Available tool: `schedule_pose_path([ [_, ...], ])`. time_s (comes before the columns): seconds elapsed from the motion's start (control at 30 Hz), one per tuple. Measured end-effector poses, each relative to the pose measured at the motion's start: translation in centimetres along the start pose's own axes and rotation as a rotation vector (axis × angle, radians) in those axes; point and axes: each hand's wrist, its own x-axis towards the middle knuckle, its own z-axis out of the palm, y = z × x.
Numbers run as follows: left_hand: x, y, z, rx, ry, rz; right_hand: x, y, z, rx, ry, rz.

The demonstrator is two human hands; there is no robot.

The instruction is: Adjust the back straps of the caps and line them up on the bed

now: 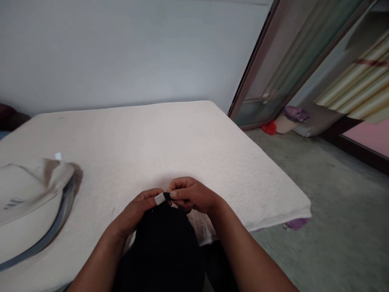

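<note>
A black cap (pixel 167 239) lies low in front of me, its rounded crown pointing away, over the near edge of the bed. At its far end my left hand (pixel 141 209) is closed, with the thumb against a small white tag (pixel 159 198). Fingertips of my right hand (pixel 193 195) pinch a short black strap (pixel 167 196) right beside the tag. The two hands almost touch, and the fingers' undersides are hidden. Off to the left rests a beige cap (pixel 30 194) with a three-stripe logo, stacked over a grey-blue brim (pixel 65 207).
A pale textured cover (pixel 146 134) spreads over the bed, which meets a white wall (pixel 121 52). Right of it are a framed glass door (pixel 273 69), a bin with a purple liner (pixel 294 115), a red bag (pixel 269 128) and a striped curtain (pixel 361 85) above grey floor.
</note>
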Motion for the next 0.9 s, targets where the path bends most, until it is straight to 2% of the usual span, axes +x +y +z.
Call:
schedule_pose_path([
  [0.13,0.0,-0.2,-0.1,0.009,0.007,-0.019,-0.1,-0.2,0.2,-0.033,0.007,0.002],
  [0.3,0.0,-0.1,-0.1,0.070,0.036,-0.034,-0.4,-0.6,0.2,-0.163,0.080,0.027],
  [0.43,0.1,-0.2,-0.1,0.142,0.009,-0.063,-0.6,-1.0,0.0,-0.225,0.094,0.044],
  [0.9,-0.1,-0.1,0.1,0.122,-0.020,-0.074,-0.6,-1.0,-0.2,-0.157,0.041,0.065],
])
